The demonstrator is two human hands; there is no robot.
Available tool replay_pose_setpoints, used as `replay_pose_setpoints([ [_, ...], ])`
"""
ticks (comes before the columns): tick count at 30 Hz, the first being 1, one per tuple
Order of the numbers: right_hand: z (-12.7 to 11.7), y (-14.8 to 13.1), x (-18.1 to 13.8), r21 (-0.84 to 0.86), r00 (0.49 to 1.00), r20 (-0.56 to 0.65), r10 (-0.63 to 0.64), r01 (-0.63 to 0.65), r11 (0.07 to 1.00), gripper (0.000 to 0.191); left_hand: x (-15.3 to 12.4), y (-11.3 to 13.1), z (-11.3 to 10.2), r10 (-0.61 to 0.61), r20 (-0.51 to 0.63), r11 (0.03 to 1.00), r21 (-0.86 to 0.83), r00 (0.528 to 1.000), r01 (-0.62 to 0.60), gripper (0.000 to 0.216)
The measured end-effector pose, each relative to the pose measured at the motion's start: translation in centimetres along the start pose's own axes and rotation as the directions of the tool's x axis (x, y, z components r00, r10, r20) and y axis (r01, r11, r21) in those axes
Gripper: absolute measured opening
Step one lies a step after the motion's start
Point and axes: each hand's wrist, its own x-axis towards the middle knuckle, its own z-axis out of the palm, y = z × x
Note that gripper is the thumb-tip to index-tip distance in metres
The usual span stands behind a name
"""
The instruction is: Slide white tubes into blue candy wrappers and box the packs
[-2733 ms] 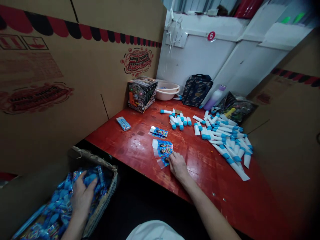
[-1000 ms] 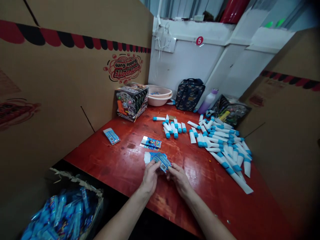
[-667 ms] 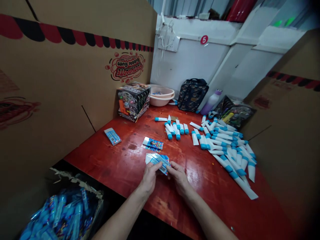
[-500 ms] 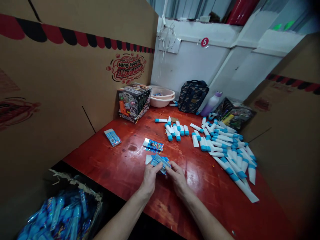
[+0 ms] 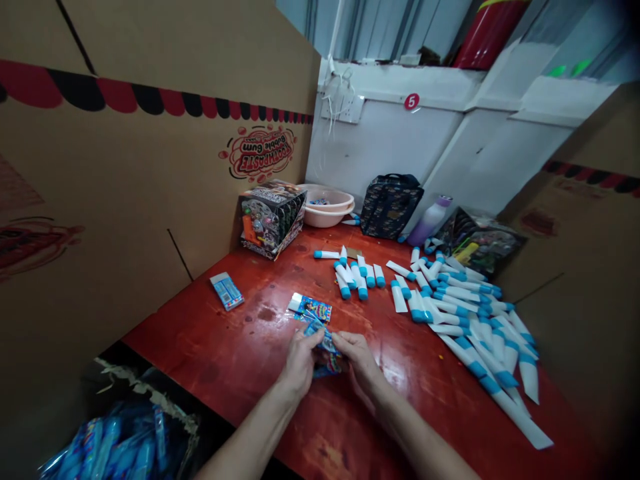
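Note:
My left hand [image 5: 299,363] and my right hand [image 5: 361,360] meet over the near part of the red table, thumbs on top. Between them they grip blue printed plastic sleeves [image 5: 316,328]; part of another printed side shows below my fingers. How many sleeves they hold I cannot tell. Just beyond my hands lies a flat blue sleeve with a colourful print [image 5: 316,309]. A small stack of similar sleeves [image 5: 227,291] rests farther left. White tubes with blue caps [image 5: 356,275] lie in a small group ahead, and a larger pile of tubes [image 5: 467,310] spreads on the right.
Cardboard walls [image 5: 150,173] flank the red table [image 5: 200,340]. At the back stand a display box [image 5: 273,217], pink basins [image 5: 327,217], a dark patterned bag [image 5: 391,205], a purple bottle [image 5: 431,220] and another box [image 5: 483,240]. A carton of blue-wrapped tubes [image 5: 115,443] sits low left.
The sleeves in my hands have turned and bent, so a colourful printed side now shows below my fingers. The whole view has tilted slightly, shifting the background downward.

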Motion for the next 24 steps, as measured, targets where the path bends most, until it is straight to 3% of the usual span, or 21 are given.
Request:
replay_pose_setpoints([
  [2,-1.2,-0.7,1.4,-0.188,1.000,-0.001,-0.016,0.016,0.982,0.052,0.7,0.5,-0.2,0.018,-0.040,0.999,-0.040,0.999,-0.020,0.027],
  [4,-2.5,-2.1,3.8,-0.493,0.978,-0.109,-0.181,0.105,0.864,0.050,1.5,0.8,-0.5,0.057,-0.105,0.996,-0.068,0.993,-0.064,0.026],
  [6,-3.9,-3.8,7.2,-0.818,0.870,-0.179,-0.459,0.127,0.560,0.037,2.4,1.1,-1.1,0.071,-0.150,0.991,-0.097,0.986,-0.086,0.027],
  [7,-4.6,-4.5,8.9,-0.918,0.831,-0.168,-0.531,0.065,0.391,0.029,2.7,1.2,-1.5,0.068,-0.163,0.991,-0.105,0.984,-0.085,0.028],
  [8,-5.1,-5.1,10.6,-0.969,0.814,-0.163,-0.557,-0.026,0.246,0.027,3.0,1.3,-1.8,0.058,-0.170,0.991,-0.108,0.984,-0.077,0.029],
  [10,-5.7,-5.7,13.2,-0.985,0.835,-0.162,-0.526,-0.165,0.042,0.028,3.2,1.6,-2.6,0.021,-0.181,0.992,-0.119,0.983,-0.043,0.028],
  [12,-6.0,-5.2,14.4,-0.981,0.874,-0.128,-0.468,-0.180,-0.067,0.028,3.1,2.0,-3.3,-0.023,-0.186,0.988,-0.157,0.982,-0.007,0.025],
  [14,-6.0,-4.2,14.2,-0.985,0.896,-0.039,-0.443,-0.109,-0.134,0.032,2.8,2.5,-3.8,-0.069,-0.169,0.979,-0.199,0.983,0.035,0.021],
  [16,-6.0,-3.0,12.8,-0.983,0.895,0.055,-0.443,-0.029,-0.181,0.036,2.4,2.9,-4.1,-0.106,-0.144,0.971,-0.228,0.984,0.071,0.021],
  [18,-6.1,-2.2,10.7,-0.986,0.884,0.093,-0.458,0.019,-0.164,0.037,1.9,3.1,-4.1,-0.132,-0.135,0.959,-0.268,0.982,0.092,0.023],
  [20,-6.1,-1.8,8.1,-0.998,0.858,0.059,-0.510,0.041,-0.046,0.034,1.4,3.0,-3.8,-0.153,-0.142,0.944,-0.315,0.978,0.102,0.025],
  [24,-5.5,-1.2,2.4,-0.936,0.783,-0.038,-0.621,0.189,0.296,0.034,0.0,2.2,-2.9,-0.165,-0.122,0.939,-0.321,0.979,0.119,0.030],
])
